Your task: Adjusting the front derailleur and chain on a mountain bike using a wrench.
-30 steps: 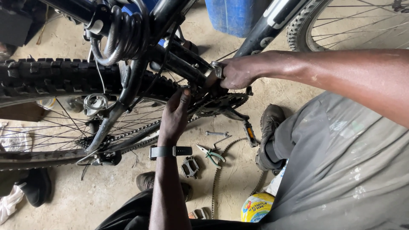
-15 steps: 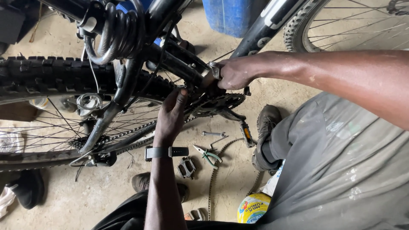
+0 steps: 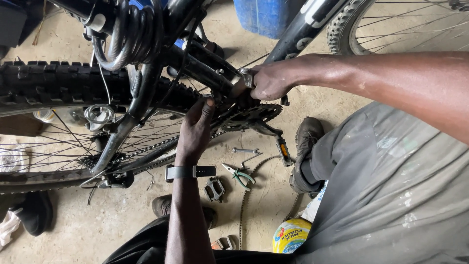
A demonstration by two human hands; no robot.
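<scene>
The crank area point(image 3: 239, 100) of the upturned bike sits near the top middle of the view, where the dark frame tube point(image 3: 205, 68) meets the toothed chainring point(image 3: 254, 115), and both hands work there. The right hand point(image 3: 268, 80) is closed tight round a small metal tool or fitting point(image 3: 245, 77) at the end of the tube; only a bright edge of it shows between the fingers, so what it is cannot be told. The left hand point(image 3: 195, 129), with a watch point(image 3: 190, 171) on the wrist, reaches up from below with fingers loosely curled and pressed together, their tips touching the frame just beside the chainring; whether they pinch anything is hidden. To do this well, I judge the left hand should brace the frame firmly while the right turns squarely, keeping fingers clear of the chainring teeth and the chain point(image 3: 146, 146) running back to the rear hub. The crank arm ends in a pedal point(image 3: 283, 150) hanging just under the chainring. The knobbly rear tyre point(image 3: 73, 85) crosses the left side, with a coiled cable lock point(image 3: 127, 34) above it. On the concrete floor point(image 3: 97, 225) below lie a small spanner point(image 3: 245, 151), green-handled pliers point(image 3: 238, 173), a loose pedal point(image 3: 214, 188), a spare chain point(image 3: 244, 205) and a yellow tin point(image 3: 291, 236). A blue drum point(image 3: 266, 17) stands at the top edge.
</scene>
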